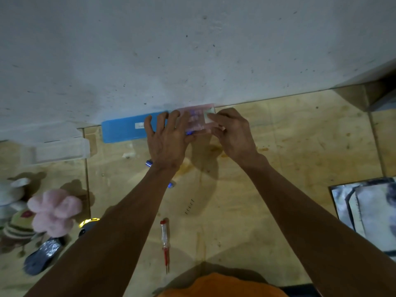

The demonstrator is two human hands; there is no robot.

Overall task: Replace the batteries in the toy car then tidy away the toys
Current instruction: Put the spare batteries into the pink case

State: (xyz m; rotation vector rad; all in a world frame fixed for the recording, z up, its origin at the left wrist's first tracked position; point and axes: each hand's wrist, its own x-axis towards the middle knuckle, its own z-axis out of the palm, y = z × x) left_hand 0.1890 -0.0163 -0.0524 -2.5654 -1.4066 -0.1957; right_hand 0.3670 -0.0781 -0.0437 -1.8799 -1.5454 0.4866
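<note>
Evidently, both hands work at a clear battery pack [198, 120] by the far wall.
Left hand [169, 142] steadies it, fingers spread; right hand [232, 133] pinches its right end. Peeling gently should avoid spills; two loose batteries [149, 163] lie nearer, toy car [89, 227] near left.

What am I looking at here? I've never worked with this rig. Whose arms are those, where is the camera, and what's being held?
There is no machine: one camera on a person's head looks down at bare arms. The left hand and right hand hold a clear pack of batteries by the wall, beside a blue box. On the floor lie two loose batteries, a red screwdriver and, far left, a pink plush toy. The left fingers are spread; the right hand's grip pinches the pack's edge.
</note>
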